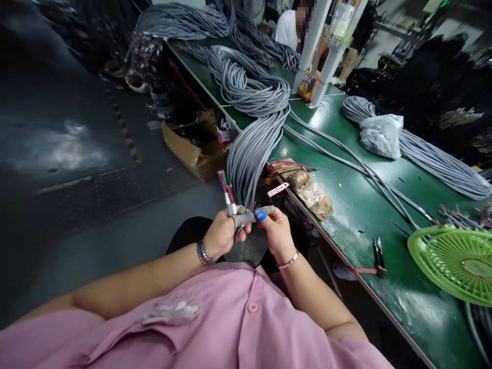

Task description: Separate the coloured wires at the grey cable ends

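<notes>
My left hand (222,233) is closed round grey cables, with grey wraps on its thumb and finger. Two stripped cable ends (229,201) stick up from it, showing thin red, green and blue wires above white bands. My right hand (277,233) pinches close by at the end of a cable; its thumb wears a blue cover and a finger a grey wrap. What lies between those fingertips is too small to make out clearly. From the hands, a thick bundle of grey cables (257,148) runs up onto the green table.
On the green table (384,205) lie more grey cable coils (442,161), a plastic bag (381,136), a taped block (309,190), snips (379,256) and a green fan (457,261). A cardboard box (196,146) stands on the floor. Another person (287,28) is at the far side.
</notes>
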Available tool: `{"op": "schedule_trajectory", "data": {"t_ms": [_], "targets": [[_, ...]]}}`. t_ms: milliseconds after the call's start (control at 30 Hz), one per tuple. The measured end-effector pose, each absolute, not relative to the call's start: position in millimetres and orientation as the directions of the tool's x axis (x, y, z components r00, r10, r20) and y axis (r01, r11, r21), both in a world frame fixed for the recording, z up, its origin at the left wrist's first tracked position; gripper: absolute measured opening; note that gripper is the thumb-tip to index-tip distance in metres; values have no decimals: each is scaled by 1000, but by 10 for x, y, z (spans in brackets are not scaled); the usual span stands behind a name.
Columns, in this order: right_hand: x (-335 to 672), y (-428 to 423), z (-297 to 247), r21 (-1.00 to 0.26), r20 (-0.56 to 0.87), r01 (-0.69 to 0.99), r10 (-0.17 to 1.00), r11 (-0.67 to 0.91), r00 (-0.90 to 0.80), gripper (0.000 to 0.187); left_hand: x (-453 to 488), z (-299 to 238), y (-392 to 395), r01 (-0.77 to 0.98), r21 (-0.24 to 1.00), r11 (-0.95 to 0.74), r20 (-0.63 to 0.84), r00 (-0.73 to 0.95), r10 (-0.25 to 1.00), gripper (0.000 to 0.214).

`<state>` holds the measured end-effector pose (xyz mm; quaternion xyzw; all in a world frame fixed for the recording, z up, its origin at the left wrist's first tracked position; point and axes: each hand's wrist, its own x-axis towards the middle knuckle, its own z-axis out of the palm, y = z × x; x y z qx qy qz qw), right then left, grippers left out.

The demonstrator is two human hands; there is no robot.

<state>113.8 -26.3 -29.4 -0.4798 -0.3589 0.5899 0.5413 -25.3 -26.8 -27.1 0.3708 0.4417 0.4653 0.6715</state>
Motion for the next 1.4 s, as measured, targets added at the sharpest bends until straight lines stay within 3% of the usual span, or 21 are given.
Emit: {"op": "schedule_trajectory", "data": {"t_ms": [267, 433, 600, 667, 767, 833, 1067, 1400], "targets": [[1212, -245, -371, -905, -199, -384, 980, -182, 5, 30, -242, -195, -177, -335, 886, 321, -289, 145, 946, 21], [1481, -34, -356, -834, -273, -499, 962, -237, -2, 50, -295, -105, -36, -395, 792, 465, -369, 296, 881, 23], [1540, 152, -235, -814, -253, -479, 943, -328, -216, 54, -234, -27, 58, -392, 727, 564, -402, 423, 812, 19], [1484, 165, -254, -861, -199, -455, 973, -229, -114, 48, -204, -19, 96, -387, 728, 565, -396, 435, 809, 19], [1397, 151, -351, -948, -68, -318, 980, -4, 189, 44, -190, -37, 149, -382, 731, 565, -391, 444, 806, 19], [1360, 151, -404, -960, -18, -275, 963, 59, 269, 47, -197, -49, 172, -379, 736, 560, -384, 447, 808, 20], [1323, 250, -337, -760, -142, -644, 989, -87, 35, 43, -168, -39, 201, -372, 746, 552, -379, 444, 812, 22], [1291, 265, -300, -733, -163, -677, 982, -60, 90, 40, -107, -61, 213, -289, 785, 549, -414, 414, 811, 21]]}}
